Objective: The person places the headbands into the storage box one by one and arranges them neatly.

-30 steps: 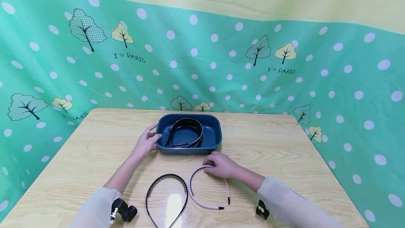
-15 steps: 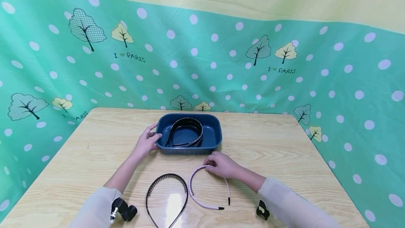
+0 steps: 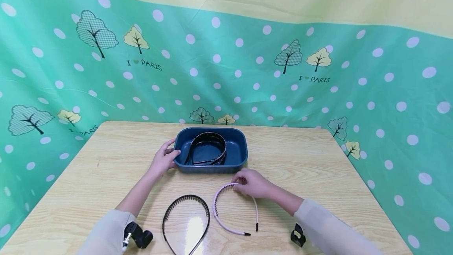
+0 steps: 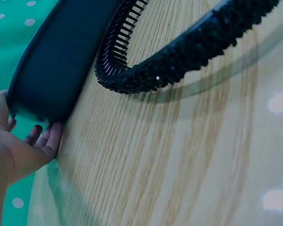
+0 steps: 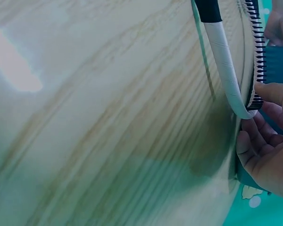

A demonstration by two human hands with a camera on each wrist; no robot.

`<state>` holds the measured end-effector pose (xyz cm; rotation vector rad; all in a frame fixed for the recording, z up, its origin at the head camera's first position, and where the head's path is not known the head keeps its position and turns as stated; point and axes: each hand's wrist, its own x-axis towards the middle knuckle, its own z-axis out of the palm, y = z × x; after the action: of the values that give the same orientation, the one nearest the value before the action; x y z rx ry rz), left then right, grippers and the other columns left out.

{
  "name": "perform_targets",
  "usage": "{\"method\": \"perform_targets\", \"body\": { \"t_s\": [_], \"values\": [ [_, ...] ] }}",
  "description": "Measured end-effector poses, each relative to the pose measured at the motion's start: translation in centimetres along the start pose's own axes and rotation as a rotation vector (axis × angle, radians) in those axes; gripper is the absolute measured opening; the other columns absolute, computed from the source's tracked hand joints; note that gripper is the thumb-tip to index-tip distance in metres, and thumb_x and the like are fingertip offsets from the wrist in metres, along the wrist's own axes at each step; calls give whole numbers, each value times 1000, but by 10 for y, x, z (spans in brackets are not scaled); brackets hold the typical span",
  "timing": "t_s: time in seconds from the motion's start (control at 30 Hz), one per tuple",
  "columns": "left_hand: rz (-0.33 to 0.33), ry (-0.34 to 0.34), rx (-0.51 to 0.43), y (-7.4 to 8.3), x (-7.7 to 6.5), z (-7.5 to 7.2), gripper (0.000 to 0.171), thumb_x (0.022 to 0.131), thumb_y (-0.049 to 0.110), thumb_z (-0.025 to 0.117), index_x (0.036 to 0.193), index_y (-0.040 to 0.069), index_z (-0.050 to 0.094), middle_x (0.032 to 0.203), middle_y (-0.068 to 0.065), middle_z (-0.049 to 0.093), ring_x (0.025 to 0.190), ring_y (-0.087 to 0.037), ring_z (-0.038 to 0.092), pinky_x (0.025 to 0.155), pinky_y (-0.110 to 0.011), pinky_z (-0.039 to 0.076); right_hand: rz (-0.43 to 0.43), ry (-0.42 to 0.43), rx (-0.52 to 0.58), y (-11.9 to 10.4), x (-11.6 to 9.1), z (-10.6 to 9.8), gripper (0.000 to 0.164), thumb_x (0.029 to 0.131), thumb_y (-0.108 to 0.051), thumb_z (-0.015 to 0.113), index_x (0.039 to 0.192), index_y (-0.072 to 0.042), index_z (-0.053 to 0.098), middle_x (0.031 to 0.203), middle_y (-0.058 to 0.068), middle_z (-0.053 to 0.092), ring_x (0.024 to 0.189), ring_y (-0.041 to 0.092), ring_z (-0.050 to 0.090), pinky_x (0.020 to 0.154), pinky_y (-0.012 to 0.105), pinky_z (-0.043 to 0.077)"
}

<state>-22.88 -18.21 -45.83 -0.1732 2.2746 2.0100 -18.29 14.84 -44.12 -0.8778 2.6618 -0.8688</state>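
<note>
A dark blue plastic bin point(image 3: 236, 167) stands toward the back of the table, with several black headbands point(image 3: 223, 156) inside. My left hand point(image 3: 165, 159) grips the bin's left end, thumb at the rim and fingers along the outside wall. In front of the bin, my right hand point(image 3: 254, 184) pinches a pale lilac headband point(image 3: 216, 206) by its curved top. Black comb teeth line the inside of this band, and its ends have black tips point(image 3: 247, 234). To its left lies a black toothed headband point(image 3: 165, 218), whose outer face looks rough and beaded in the left wrist view.
The light wood table point(image 3: 116, 168) ends just behind the bin. Beyond it hangs a green and yellow curtain point(image 3: 226, 74) with dots and trees. Black wrist cameras point(image 3: 141, 237) sit below both forearms, and a bright glare spot lies on the table inside the black headband.
My right hand has shifted slightly right, and the lilac headband has shifted with it. The left hand, the bin and the black headband stay in place.
</note>
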Motion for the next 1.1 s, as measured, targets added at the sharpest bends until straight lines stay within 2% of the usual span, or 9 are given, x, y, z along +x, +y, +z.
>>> {"method": "perform_targets", "body": {
  "t_s": [0.47,0.7,0.8,1.1],
  "values": [
    [-2,-16,-42,-1,2,-2,59,96,17,49,149,15,23,137,-27,35,89,-19,62,67,-23,56,-2,13,-8,-4,-3,-7,11,86,-18,67,96,-13,68,77,-6,50,70,7,44,60,18,40],
    [-6,-21,-41,8,-6,-1,60,95,17,50,149,13,23,136,-28,35,87,-18,62,66,-22,56,33,19,21,-7,-3,-11,11,86,-18,67,95,-13,68,78,-5,51,72,9,45,60,20,40],
    [-1,-13,-32,2,-1,-1,60,95,19,51,149,15,24,136,-27,36,88,-17,62,67,-23,56,44,23,30,-7,-3,-13,11,85,-18,68,96,-13,68,78,-4,51,72,10,45,61,20,40],
    [-2,-7,-19,1,-1,-1,59,96,19,50,149,16,25,136,-26,37,88,-16,61,69,-22,56,24,39,43,-7,-3,-17,10,85,-14,67,95,-12,68,77,-4,52,72,9,46,60,19,42]
  ]
}}
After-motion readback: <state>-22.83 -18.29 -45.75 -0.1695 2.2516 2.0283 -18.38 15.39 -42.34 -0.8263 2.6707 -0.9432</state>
